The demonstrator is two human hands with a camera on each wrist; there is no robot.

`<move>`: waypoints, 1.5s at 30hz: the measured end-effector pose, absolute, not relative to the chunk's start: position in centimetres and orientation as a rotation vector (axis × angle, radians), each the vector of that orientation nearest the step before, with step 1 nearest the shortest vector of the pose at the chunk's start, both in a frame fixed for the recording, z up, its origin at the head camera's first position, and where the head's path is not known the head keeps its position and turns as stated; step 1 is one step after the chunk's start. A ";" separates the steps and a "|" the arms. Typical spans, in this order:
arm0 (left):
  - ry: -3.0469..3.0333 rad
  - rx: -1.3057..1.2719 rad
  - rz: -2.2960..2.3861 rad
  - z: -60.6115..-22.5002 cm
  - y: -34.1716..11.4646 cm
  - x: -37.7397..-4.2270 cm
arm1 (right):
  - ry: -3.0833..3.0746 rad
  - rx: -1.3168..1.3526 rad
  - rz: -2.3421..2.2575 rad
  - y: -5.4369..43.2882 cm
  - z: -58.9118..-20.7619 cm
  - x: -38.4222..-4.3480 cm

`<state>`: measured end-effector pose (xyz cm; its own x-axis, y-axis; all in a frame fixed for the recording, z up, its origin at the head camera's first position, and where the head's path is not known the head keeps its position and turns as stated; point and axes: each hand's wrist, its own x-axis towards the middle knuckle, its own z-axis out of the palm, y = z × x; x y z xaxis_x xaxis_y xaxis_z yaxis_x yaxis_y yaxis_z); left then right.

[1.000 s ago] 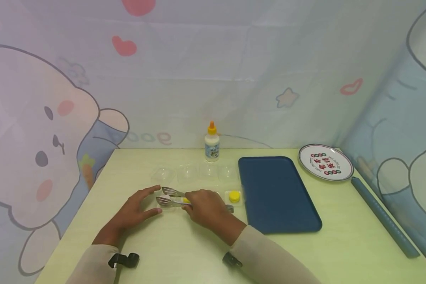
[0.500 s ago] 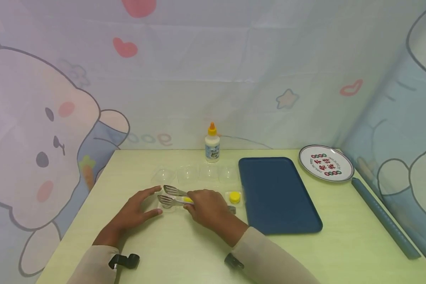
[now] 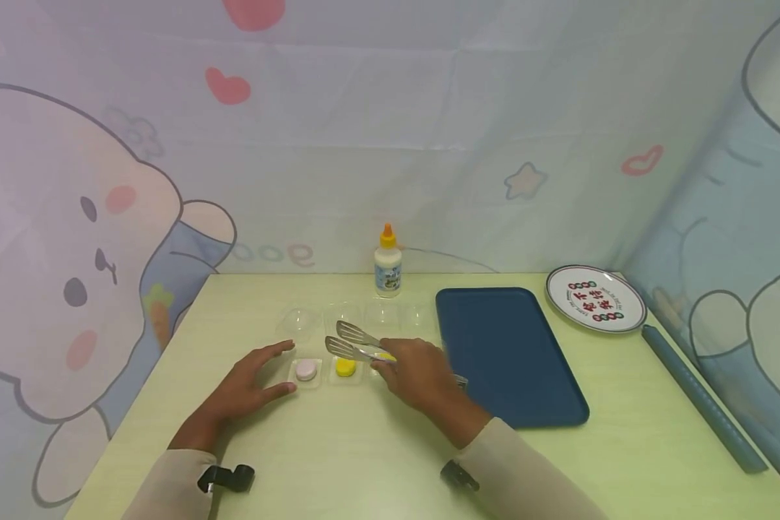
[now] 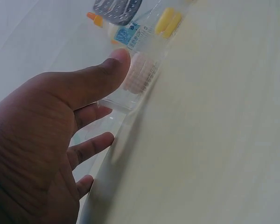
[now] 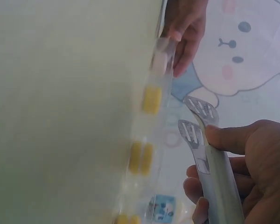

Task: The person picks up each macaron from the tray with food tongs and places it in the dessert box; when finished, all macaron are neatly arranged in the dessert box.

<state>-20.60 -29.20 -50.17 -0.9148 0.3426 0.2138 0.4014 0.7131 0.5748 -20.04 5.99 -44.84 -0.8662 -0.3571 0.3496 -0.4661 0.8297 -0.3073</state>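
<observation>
My right hand [image 3: 419, 372] grips a pair of metal tongs [image 3: 357, 343], their slotted ends apart with nothing between them. They hang above a clear plastic box [image 3: 315, 384] with a row of compartments. A pale pink macaron [image 3: 306, 370] sits in the leftmost compartment, a yellow macaron [image 3: 345, 367] in the one beside it. More yellow macarons [image 5: 140, 158] show further along the row in the right wrist view. At the box's left end is my left hand [image 3: 243, 386], thumb and fingers spread around the corner; whether it touches the plastic I cannot tell.
Behind the compartments lies the opened clear lid [image 3: 299, 321]. A white glue-like bottle with an orange tip [image 3: 388, 271] stands at the back. To the right are a dark blue tray [image 3: 510, 354], a printed plate [image 3: 596, 298] and a grey-blue roll [image 3: 702, 397].
The tongs' ends have come off the pink macaron, leaving it in the leftmost compartment. My right hand has moved right and up with the tongs. My left hand has stayed put.
</observation>
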 end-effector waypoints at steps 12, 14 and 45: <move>-2.819 -0.619 -0.995 -50.4 -29.3 -20.5 | -2.699 0.425 0.677 12.7 -45.4 -20.0; -2.816 -0.623 -0.997 -50.3 -29.3 -20.4 | -2.686 0.414 0.677 14.1 -45.6 -20.0; -2.800 -0.638 -1.004 -50.5 -29.4 -20.6 | -2.582 0.036 0.540 31.2 -47.2 -17.8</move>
